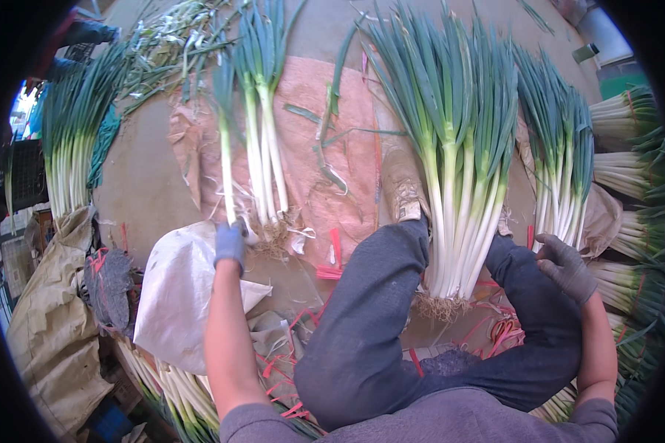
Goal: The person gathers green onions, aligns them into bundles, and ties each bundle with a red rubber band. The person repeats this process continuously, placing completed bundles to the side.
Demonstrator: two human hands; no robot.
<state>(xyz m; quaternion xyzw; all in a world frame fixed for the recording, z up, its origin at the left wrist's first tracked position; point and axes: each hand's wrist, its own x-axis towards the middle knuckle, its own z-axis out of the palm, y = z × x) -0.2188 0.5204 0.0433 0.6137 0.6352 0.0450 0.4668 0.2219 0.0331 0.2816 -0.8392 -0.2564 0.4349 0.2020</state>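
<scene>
My left hand (pixel 230 243), in a blue-grey work glove, is closed around the root end of a white-stemmed green onion (pixel 227 171); its leaves are blurred. Just right of it, a small group of green onions (pixel 266 149) lies on a pink woven sheet (pixel 305 83), roots towards me. A large bunch of green onions (pixel 457 194) lies between my legs, leaves pointing away. My right hand (pixel 568 268), in a grey glove, is over my right knee, fingers curled and apart, near the root end of another row of green onions (pixel 559 194); nothing shows in it.
Tied bundles of green onions (pixel 623 171) are stacked along the right. A pile of stripped leaves (pixel 166 50) lies at the upper left, above more green onions (pixel 72 160). A white plastic sack (pixel 172 299) lies under my left forearm. Red ties (pixel 504 332) are scattered around my legs.
</scene>
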